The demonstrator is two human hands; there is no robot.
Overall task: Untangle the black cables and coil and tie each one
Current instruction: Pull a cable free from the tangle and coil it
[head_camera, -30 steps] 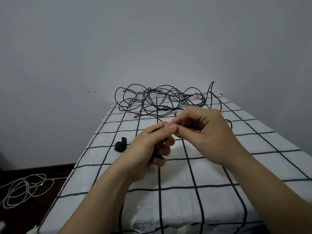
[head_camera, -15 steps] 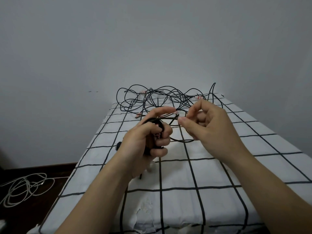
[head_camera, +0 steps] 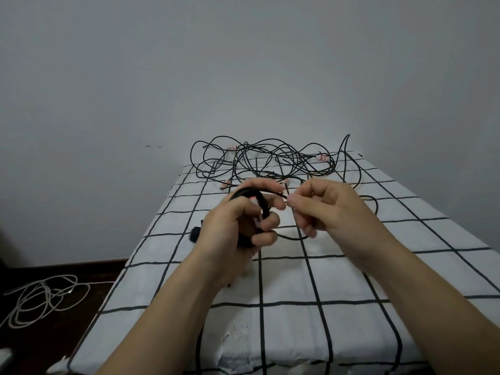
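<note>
My left hand (head_camera: 238, 226) grips a small coil of black cable (head_camera: 250, 194), its fingers curled round the loops above the checked table (head_camera: 311, 280). Just to its right, my right hand (head_camera: 332, 209) pinches the loose strand of the same cable (head_camera: 293, 237), which sags in a loop between the two hands. A tangle of black cables (head_camera: 270, 161) with pink-white plugs lies at the table's far end against the wall.
A small black strap roll (head_camera: 194, 234) sits on the table partly behind my left hand. A white cable (head_camera: 40, 299) lies coiled on the dark floor at the left. The grey wall stands right behind the table.
My hands have drawn apart: the right hand slid right along the strand, and the left hand turned, showing the coil in its grip.
</note>
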